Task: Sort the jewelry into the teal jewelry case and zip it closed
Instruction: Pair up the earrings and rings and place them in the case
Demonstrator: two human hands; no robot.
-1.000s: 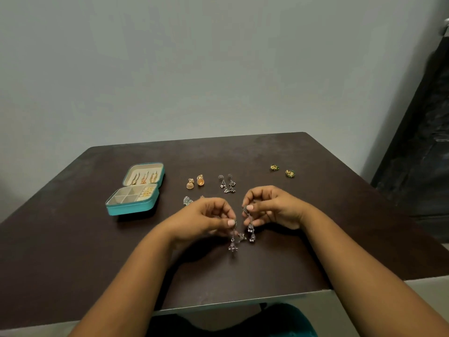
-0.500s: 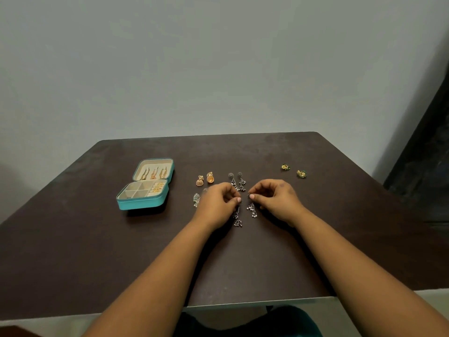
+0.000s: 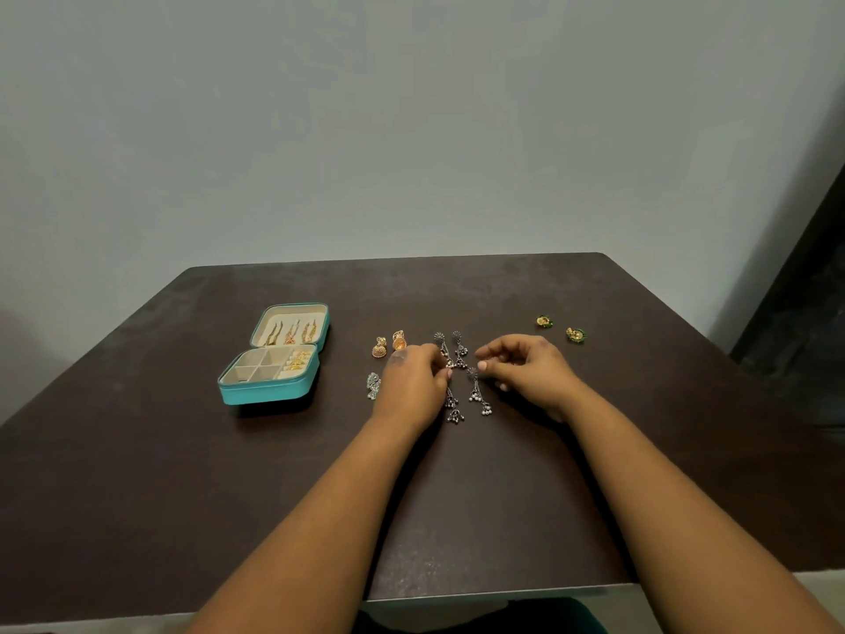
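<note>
**Case partly filled, most pairs still out on the bench**

You are early in the sort. The teal jewelry case (image 3: 274, 359) lies open toward the bench's (image 3: 503, 519) left edge, its lid laid back toward the far edge. A few long gold drops already sit in the lid and a small gold piece occupies one right-hand compartment of the base; the other compartments look unfilled. The zip is not yet run.

Still out on the bench: the orange pair (image 3: 387, 345) just right of the case, a small silver piece (image 3: 373, 385) nearer you, a short silver pair (image 3: 450, 347) behind your hands, the long silver drop earrings (image 3: 475, 395) between your hands, and the green-gold studs (image 3: 560, 328) toward the far right corner.

The long drops lie flat, side by side, long axis running from far edge to near edge, stud heads pointing away from you and beaded clusters toward you.

Your left hand (image 3: 414, 386) has its fingers curled at the top of the left drop; whether it actually pinches it, you cannot tell. Your right hand (image 3: 521, 370) hovers loosely curled beside the right drop's head, apparently holding nothing.
</note>
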